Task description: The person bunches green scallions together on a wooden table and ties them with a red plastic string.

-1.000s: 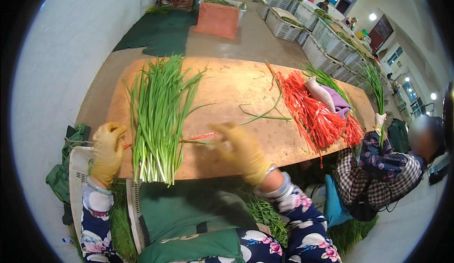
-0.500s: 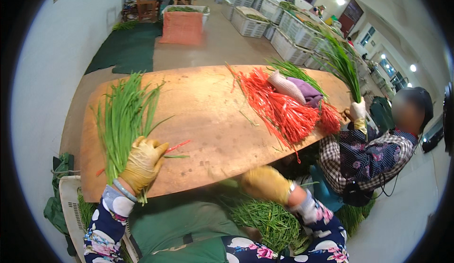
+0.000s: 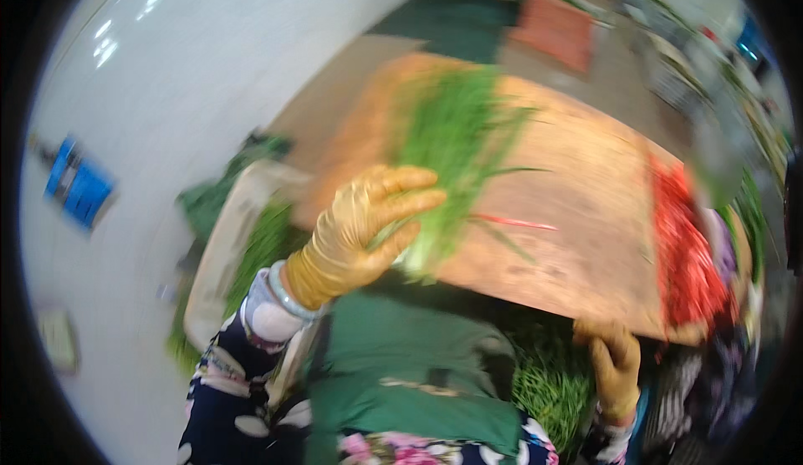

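My left hand (image 3: 368, 218), in a yellow glove, is open, fingers spread at the lower white end of a loose green leafy bundle (image 3: 452, 130) on the wooden board (image 3: 585, 172). A red strip (image 3: 527, 225) pokes out rightward from under the bundle. My right hand (image 3: 609, 360), also yellow-gloved, is at the board's front edge, fingers loosely bent and apart, nothing visible in them. A heap of red strips (image 3: 686, 256) lies at the board's right. The frame is motion-blurred.
A pale crate (image 3: 213, 273) holding greens is left of my legs; more greens (image 3: 548, 390) are below right. A co-worker's dark sleeve (image 3: 723, 365) is at the right edge. A white wall (image 3: 184, 63) rises left; stacked crates (image 3: 677, 80) stand behind.
The view has swung left, shifting the board rightward in frame. My left hand, earlier draped over the bundle, has its fingers spread at the white ends. My right hand remains near the front edge.
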Demonstrator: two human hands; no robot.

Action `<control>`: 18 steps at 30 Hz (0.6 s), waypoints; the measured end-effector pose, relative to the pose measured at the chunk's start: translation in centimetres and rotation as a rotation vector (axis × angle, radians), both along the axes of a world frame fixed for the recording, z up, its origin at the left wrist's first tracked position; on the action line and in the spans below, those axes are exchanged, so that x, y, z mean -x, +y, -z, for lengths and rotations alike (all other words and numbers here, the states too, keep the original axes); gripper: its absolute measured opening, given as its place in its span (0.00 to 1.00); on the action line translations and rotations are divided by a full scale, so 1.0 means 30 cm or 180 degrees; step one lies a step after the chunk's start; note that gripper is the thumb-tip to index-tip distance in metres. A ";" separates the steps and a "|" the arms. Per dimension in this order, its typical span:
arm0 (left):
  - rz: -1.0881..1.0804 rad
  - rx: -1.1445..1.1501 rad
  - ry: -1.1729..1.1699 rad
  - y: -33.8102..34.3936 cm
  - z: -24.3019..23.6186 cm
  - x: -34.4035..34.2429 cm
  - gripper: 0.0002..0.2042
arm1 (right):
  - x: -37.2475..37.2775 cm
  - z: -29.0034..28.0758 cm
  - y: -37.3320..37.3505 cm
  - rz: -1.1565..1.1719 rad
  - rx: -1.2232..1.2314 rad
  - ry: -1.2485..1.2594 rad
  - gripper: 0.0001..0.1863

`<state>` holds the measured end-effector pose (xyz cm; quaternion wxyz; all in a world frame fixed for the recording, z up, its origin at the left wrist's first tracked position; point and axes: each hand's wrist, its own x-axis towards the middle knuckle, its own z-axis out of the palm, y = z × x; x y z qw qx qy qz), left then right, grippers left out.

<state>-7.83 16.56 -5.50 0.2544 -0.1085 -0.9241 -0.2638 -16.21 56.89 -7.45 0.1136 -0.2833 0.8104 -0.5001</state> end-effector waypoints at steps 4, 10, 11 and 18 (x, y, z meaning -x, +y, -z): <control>-0.1870 -0.1171 0.0168 -0.223 0.164 -0.511 0.12 | -0.090 0.059 -0.201 -0.1583 -0.0062 -0.0929 0.12; -0.3593 -0.1181 -0.1962 -0.277 0.651 -1.151 0.23 | -0.104 0.232 -0.324 -0.2337 -0.0642 -0.1098 0.12; -0.3842 -0.0696 -0.2563 -0.275 0.708 -1.217 0.26 | -0.102 0.262 -0.344 -0.2314 -0.0628 -0.1103 0.12; -0.4239 -0.0688 -0.3536 -0.373 1.005 -1.367 0.43 | -0.069 0.447 -0.453 -0.1551 -0.0782 -0.0467 0.12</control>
